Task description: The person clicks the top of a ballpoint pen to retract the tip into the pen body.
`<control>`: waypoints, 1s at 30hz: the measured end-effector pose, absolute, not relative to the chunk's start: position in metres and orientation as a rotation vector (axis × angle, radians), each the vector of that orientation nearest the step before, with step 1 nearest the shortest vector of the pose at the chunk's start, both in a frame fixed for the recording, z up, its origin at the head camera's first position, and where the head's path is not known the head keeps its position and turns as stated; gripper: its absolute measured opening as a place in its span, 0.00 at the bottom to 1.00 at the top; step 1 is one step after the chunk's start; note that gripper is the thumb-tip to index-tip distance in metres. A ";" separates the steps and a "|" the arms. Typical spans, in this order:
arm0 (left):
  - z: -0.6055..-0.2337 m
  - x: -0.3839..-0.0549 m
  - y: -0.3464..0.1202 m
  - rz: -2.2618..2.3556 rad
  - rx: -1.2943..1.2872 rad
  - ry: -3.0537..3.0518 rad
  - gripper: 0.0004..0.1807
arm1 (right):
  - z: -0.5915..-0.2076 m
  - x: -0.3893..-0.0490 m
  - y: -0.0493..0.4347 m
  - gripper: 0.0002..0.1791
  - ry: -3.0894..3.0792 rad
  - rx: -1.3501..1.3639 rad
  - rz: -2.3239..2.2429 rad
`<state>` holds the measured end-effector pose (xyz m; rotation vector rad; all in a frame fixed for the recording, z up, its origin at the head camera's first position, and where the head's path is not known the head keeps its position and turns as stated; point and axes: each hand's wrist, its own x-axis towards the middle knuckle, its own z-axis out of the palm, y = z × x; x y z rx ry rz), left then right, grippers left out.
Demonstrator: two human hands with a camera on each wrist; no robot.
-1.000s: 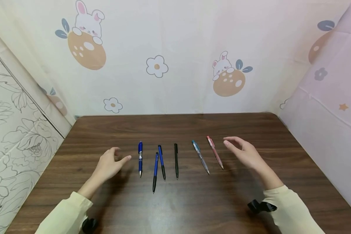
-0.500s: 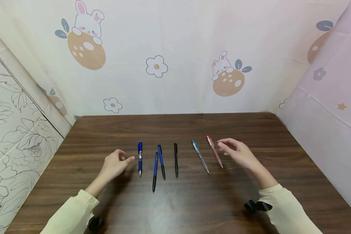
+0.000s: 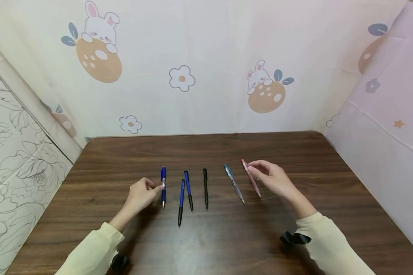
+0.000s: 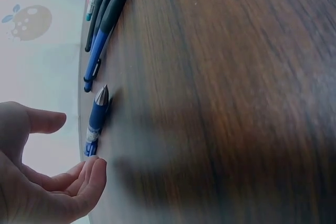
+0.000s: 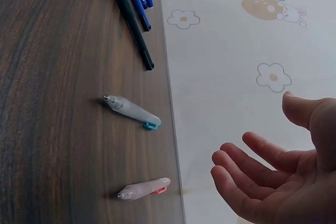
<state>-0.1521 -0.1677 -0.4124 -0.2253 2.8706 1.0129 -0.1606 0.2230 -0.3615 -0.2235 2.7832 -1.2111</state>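
My left hand (image 3: 141,195) is beside a blue pen (image 3: 163,187) with a silver tip, its thumb close to the barrel. In the left wrist view the thumb and fingers (image 4: 94,182) stand apart, with nothing pinched between them. My right hand (image 3: 272,178) hovers at a pink pen (image 3: 251,178), fingers loosely bent. Its fingers (image 5: 236,182) and thumb are spread in the right wrist view. Between the hands lie two blue pens with black grips, one nearer (image 3: 181,202) and one farther (image 3: 189,191), a black pen (image 3: 205,189) and a clear pen with a teal top (image 3: 234,184).
The pens lie on a dark wood-grain table (image 3: 206,244). Behind it hangs a pale curtain (image 3: 213,99) printed with rabbits and flowers. A black wrist device (image 3: 294,239) sits under the right sleeve, another (image 3: 119,263) under the left.
My left hand has moved right to the silver-tipped blue pen. My right hand has moved left to the pink pen. The pens lie as before; the head view has shifted slightly.
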 end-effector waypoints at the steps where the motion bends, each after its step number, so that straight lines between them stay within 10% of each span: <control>1: -0.412 -0.152 -0.166 1.016 -0.220 2.875 0.22 | -0.361 -0.161 0.222 0.25 2.790 -0.229 -1.207; 30: -0.412 -0.162 -0.144 0.891 -0.231 2.889 0.15 | -0.355 -0.170 0.203 0.23 2.779 -0.276 -1.196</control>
